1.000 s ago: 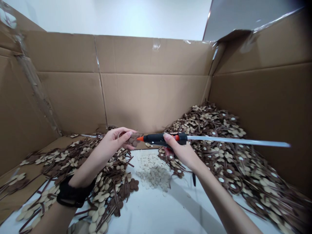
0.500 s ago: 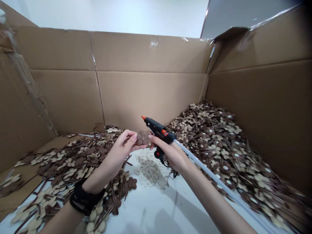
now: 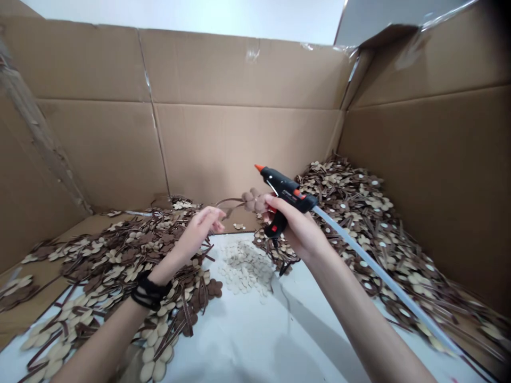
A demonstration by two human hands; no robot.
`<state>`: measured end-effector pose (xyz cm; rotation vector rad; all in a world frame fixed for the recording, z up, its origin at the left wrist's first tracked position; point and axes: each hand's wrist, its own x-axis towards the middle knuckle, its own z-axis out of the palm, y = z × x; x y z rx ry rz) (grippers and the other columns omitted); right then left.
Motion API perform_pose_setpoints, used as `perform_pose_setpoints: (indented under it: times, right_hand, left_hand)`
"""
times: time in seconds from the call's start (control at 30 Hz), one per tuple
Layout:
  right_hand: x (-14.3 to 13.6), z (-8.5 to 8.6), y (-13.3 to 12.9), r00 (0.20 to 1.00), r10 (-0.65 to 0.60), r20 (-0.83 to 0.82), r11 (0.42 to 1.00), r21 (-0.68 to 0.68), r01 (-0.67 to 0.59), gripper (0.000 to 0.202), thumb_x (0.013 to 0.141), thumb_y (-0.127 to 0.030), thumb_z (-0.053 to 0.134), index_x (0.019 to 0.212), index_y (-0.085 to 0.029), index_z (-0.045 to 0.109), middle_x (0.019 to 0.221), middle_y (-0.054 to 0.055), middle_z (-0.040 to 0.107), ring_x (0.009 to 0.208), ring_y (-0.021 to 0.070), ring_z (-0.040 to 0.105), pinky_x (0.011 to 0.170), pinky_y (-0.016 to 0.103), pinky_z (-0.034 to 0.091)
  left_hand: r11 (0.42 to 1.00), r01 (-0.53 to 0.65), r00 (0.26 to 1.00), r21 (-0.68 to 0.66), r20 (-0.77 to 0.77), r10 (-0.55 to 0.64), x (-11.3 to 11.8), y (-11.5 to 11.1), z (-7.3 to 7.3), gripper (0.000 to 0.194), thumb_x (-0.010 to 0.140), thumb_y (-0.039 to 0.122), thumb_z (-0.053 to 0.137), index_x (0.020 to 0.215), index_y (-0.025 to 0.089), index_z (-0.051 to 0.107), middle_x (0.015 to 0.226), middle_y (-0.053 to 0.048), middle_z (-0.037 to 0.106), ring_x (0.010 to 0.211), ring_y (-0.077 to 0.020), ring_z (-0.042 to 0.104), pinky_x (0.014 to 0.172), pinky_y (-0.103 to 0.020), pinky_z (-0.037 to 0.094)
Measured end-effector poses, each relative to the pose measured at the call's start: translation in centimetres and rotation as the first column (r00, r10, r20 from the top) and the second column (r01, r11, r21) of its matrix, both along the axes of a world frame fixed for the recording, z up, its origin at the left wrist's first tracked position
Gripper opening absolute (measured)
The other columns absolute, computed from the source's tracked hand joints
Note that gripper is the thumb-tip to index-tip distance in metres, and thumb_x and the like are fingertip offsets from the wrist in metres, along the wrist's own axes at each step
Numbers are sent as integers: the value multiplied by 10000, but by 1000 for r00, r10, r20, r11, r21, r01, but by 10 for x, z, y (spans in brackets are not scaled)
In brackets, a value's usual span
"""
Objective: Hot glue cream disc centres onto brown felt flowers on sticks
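My right hand holds a black glue gun with an orange tip pointing up and left, a long clear glue stick trailing from its back. Between the thumb and fingers of the same hand is a brown flower with thin brown strips reaching left. My left hand, with a black band on its wrist, is just left of and below the flower. Its fingers are bent, near the strips' ends, and whether they pinch anything is too unclear to tell.
Brown and beige flowers with strips are heaped at the left and in a taller pile at the right. Small pale discs lie on the white table surface. Cardboard walls stand at the back and sides.
My right hand has moved up and right with the glue gun and the flower. My left hand has come away from the flower, which both hands held before. The view has shifted slightly.
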<state>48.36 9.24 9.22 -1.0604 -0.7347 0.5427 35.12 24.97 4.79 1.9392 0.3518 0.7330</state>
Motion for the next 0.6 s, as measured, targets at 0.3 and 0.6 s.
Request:
perform_pose_setpoints:
  times: [0.3, 0.6]
  right_hand:
    - [6, 3, -3, 1000, -7, 27, 1000, -29, 8, 362, 589, -395, 769, 762, -136, 584, 692, -3, 545, 610, 82, 483, 597, 236, 386]
    - [-2, -3, -1, 992, 63, 114, 985, -165, -44, 326, 622, -408, 721, 772, -143, 607, 700, 9, 567, 643, 96, 495, 631, 244, 373]
  left_hand:
    - [872, 66, 873, 484, -451, 184, 16, 18, -87, 152, 792, 204, 541, 804, 175, 690, 869, -79, 660, 892, -216, 579, 821, -293, 394]
    - [919, 26, 892, 394, -424, 156, 18, 17, -89, 19, 727, 163, 617, 726, 160, 636, 750, -30, 645, 771, -168, 568, 722, -249, 383]
